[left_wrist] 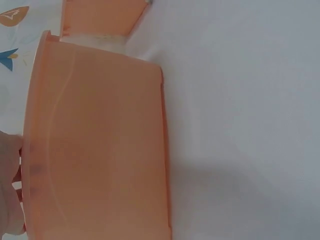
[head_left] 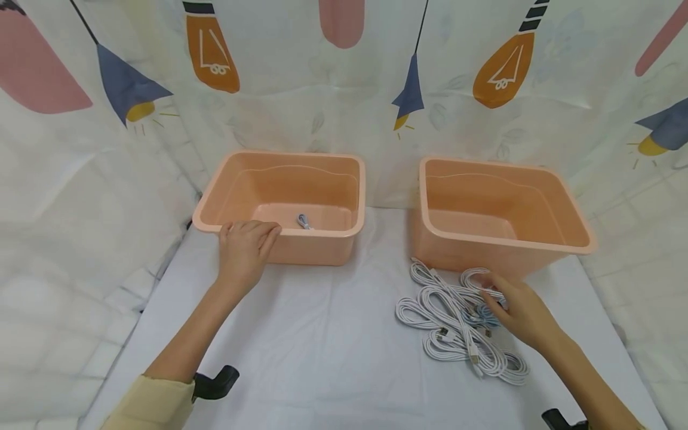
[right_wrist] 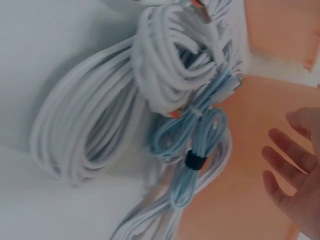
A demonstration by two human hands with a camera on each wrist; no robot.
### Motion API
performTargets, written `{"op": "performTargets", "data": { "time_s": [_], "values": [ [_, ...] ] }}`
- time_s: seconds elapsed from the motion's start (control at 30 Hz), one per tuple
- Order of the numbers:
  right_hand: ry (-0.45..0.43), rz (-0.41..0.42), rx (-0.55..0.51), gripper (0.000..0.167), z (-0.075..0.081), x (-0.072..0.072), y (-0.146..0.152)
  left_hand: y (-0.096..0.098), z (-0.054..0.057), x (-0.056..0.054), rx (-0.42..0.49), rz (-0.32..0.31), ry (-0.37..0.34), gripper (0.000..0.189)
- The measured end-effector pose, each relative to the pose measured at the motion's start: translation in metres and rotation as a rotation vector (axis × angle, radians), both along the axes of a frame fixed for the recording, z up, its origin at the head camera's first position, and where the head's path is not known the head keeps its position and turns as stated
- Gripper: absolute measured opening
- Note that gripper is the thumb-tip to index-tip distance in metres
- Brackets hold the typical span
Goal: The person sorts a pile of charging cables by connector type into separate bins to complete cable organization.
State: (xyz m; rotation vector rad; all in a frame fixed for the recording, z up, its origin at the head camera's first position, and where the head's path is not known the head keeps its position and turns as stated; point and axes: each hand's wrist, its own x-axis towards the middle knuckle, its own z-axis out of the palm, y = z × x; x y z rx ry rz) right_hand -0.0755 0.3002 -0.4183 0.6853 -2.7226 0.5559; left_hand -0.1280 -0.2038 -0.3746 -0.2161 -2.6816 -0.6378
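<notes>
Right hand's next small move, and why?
Probably close the right hand on the black-banded light-blue cable bundle: the hand looks empty near it, while the left hand grips the left peach bin by its rim, and a small cable coil lies inside.

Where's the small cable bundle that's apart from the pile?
In the head view, the small cable bundle lies inside the left bin, showing just above the near rim, right of the left hand.

Right hand [head_left: 522, 310] at white cables [head_left: 457, 319]
</notes>
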Motion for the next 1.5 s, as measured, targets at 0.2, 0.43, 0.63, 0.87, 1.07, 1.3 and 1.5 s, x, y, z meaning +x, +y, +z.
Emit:
{"op": "performTargets", "data": {
  "time_s": [0.2, 0.43, 0.63, 0.87, 1.07, 1.3, 1.5],
  "values": [
    [0.023, 0.056, 0.031, 0.045, -0.017, 0.004, 0.015, 0.000, -0.001, -0.001, -0.009, 0.006, -0.007, 0.028],
    [0.023, 0.071, 0.059, 0.059, -0.031, 0.008, 0.028, 0.000, -0.001, 0.001, -0.031, 0.010, -0.018, 0.028],
    [-0.004, 0.055, 0.060, 0.058, -0.042, 0.008, 0.035, 0.001, 0.001, 0.002, -0.034, 0.013, -0.019, 0.028],
    [0.003, 0.043, 0.073, 0.053, -0.056, 0.007, 0.040, 0.001, -0.001, 0.001, -0.026, 0.014, 0.000, 0.027],
    [0.009, 0.042, 0.044, 0.050, -0.063, 0.006, 0.040, 0.002, -0.003, 0.001, -0.017, 0.018, 0.009, 0.027],
    [0.005, 0.042, 0.026, 0.048, -0.063, 0.006, 0.040, 0.003, -0.002, 0.001, -0.024, 0.019, 0.003, 0.028],
    [-0.038, 0.027, -0.006, 0.046, -0.059, 0.006, 0.040, 0.002, -0.003, 0.001, -0.026, 0.021, 0.003, 0.028]
  ]
}}
